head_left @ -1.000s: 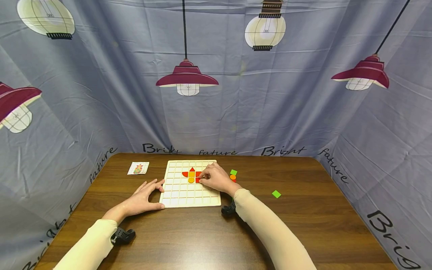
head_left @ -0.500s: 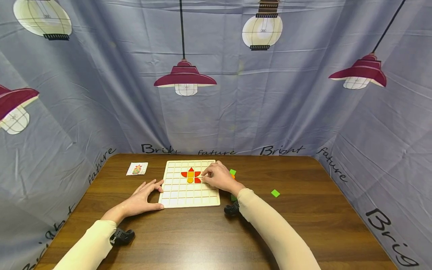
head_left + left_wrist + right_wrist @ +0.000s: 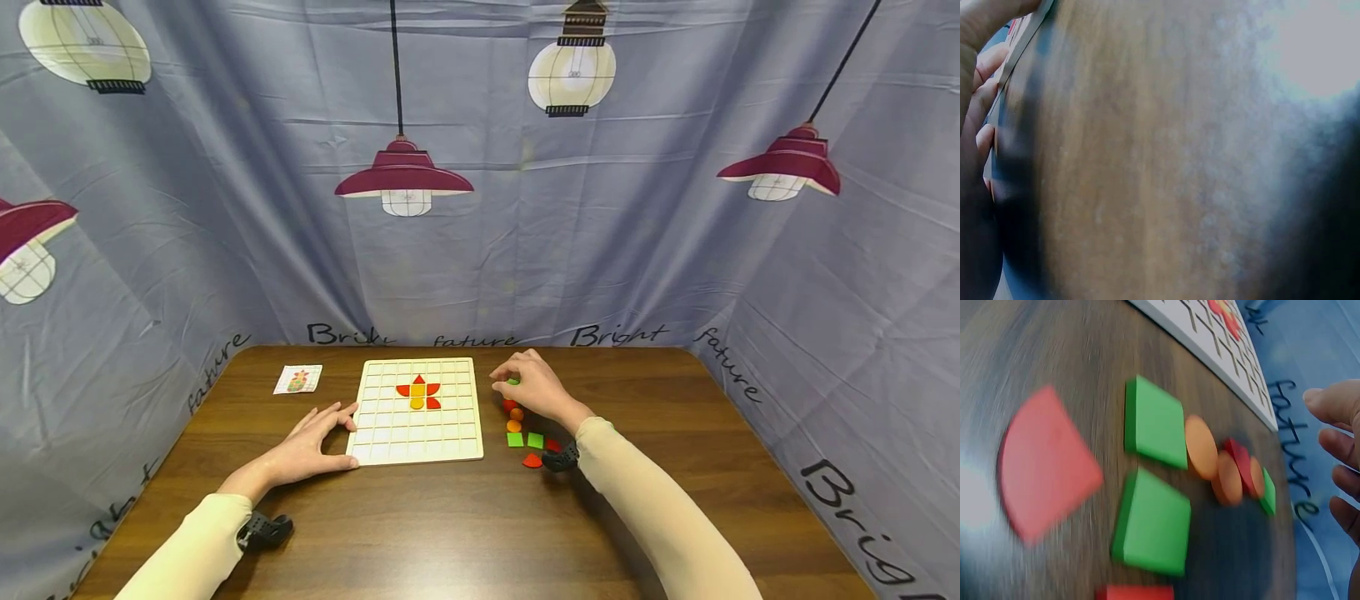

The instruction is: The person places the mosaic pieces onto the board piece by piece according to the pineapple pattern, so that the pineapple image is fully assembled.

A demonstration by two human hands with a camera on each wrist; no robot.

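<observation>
A cream gridded board [image 3: 450, 433] lies on the table in the head view. On it sit a red triangle [image 3: 418, 379], an orange-yellow square [image 3: 417, 391], a yellow disc [image 3: 417, 403] and several red rounded pieces [image 3: 433, 403]. My left hand [image 3: 300, 450] rests against the board's left edge, thumb by the near corner, fingers spread. Right of the board, my right hand [image 3: 536, 387] hovers over loose pieces, fingers bent loosely and thumb apart. Nothing shows between its fingers in the right wrist view. The hand partly hides a green piece beneath it.
A small patterned card [image 3: 298, 379] lies left of the board. Loose green squares [image 3: 1157, 422], orange discs [image 3: 1201, 447] and a red fan-shaped piece [image 3: 1047, 465] lie to its right. Behind the table's far edge hangs a grey-blue cloth [image 3: 600, 267].
My right hand has let go of a red rounded piece on the board and moved right, over the loose pieces. My left hand stays at the board's edge. The head view has shifted slightly.
</observation>
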